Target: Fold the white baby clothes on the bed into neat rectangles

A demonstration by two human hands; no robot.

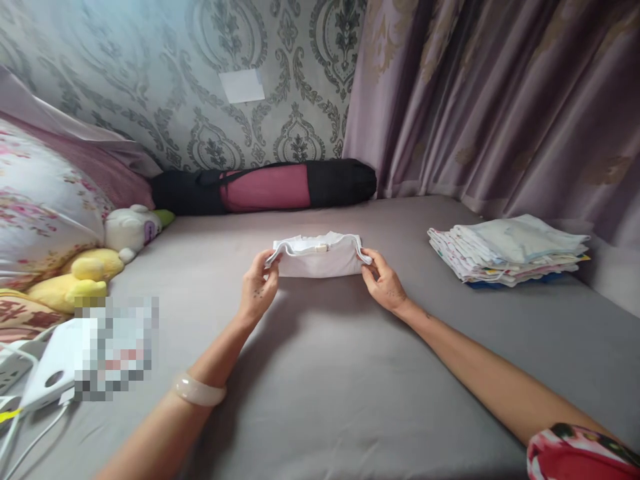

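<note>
A white folded piece of cloth [323, 261], perhaps a small garment, is stretched between my two hands above the grey bed sheet [340, 373]. My left hand [260, 285] pinches its left end between thumb and fingers. At the opposite end, my right hand [384, 280] grips the cloth the same way. A small pale tag or label shows at the cloth's upper middle edge. On the bed to the right lies a stack of folded cloths [510, 248], apart from my right hand.
A long black and pink bag [265, 187] lies along the patterned wall. Plush toys [131, 230] and a floral pillow [45, 200] line the left side. Near left sit a white device [63, 360] with cables and a blurred-out item. A purple curtain [475, 100] hangs at right.
</note>
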